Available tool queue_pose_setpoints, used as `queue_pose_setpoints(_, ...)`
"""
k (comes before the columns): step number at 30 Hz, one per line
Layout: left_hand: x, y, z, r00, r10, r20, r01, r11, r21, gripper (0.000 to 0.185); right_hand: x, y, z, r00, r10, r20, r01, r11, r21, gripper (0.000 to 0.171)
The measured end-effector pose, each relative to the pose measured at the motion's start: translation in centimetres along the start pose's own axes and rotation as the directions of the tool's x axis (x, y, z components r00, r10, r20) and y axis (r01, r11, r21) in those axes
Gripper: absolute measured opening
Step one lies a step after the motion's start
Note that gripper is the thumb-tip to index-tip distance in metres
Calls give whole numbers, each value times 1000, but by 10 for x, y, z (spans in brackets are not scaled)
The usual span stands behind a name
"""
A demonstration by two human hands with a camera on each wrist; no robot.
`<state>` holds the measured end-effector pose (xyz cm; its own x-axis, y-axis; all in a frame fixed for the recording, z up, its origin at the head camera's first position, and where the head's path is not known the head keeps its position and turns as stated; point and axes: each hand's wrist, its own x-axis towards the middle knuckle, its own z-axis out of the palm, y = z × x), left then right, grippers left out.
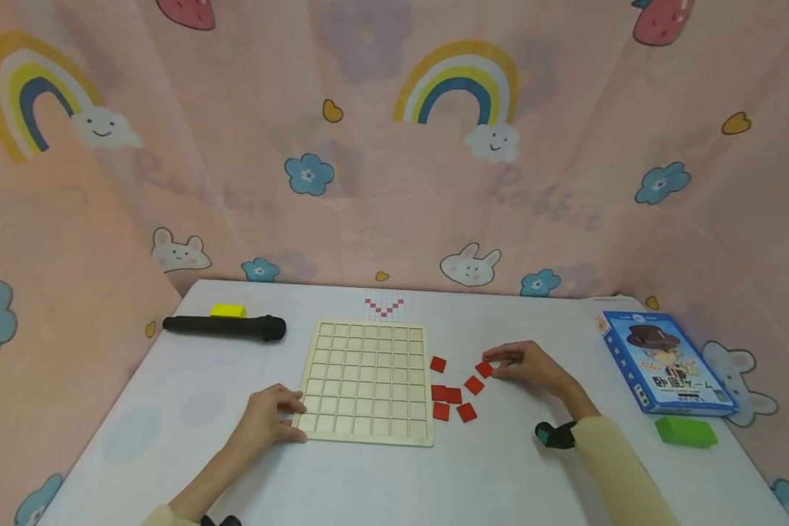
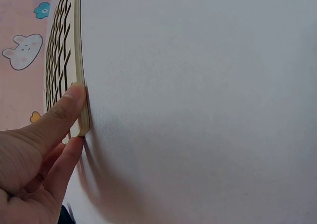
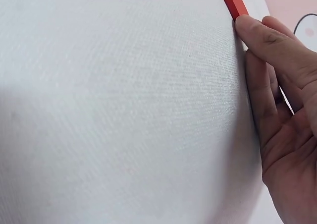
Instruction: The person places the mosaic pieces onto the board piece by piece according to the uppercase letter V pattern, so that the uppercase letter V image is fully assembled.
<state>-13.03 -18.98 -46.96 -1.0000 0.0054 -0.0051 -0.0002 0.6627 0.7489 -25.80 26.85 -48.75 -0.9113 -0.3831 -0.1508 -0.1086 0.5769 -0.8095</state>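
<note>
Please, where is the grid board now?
In the head view, the grid board lies at lower centre, between the left hand at its near left corner and the red tiles on its right.

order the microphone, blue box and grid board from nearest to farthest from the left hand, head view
1. Grid board: left hand grips its near-left corner.
2. Microphone: beyond the hand, left of the board.
3. Blue box: right side.
</note>
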Motion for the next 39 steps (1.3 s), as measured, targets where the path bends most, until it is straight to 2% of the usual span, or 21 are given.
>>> queue_pose_setpoints(8,0,1,-1,1000,-11,1,11,1000,-4,38,-3,-1,4,996,7,-90,-7,1000,2,35)
queue_pose_setpoints(14,-1,1,0,1000,-11,2,11,1000,9,39,-14,-3,10,979,-37,-199,41,999,13,34)
queue_pose_setpoints(20,-2,3,0,1000,-17,-2,17,1000,-1,39,-24,-9,19,951,62,-304,-52,998,43,36)
queue_pose_setpoints(27,-3,6,0,1000,-21,-5,21,1000,8,39,-31,-21,28,910,182,-373,-165,983,80,37)
queue_pose_setpoints(32,-3,6,1,1000,-16,-6,16,1000,14,40,-36,-28,31,888,204,-412,-186,979,84,36)
queue_pose_setpoints(39,-2,6,0,1000,-14,-3,14,999,39,40,-43,-33,32,871,200,-448,-187,980,73,35)
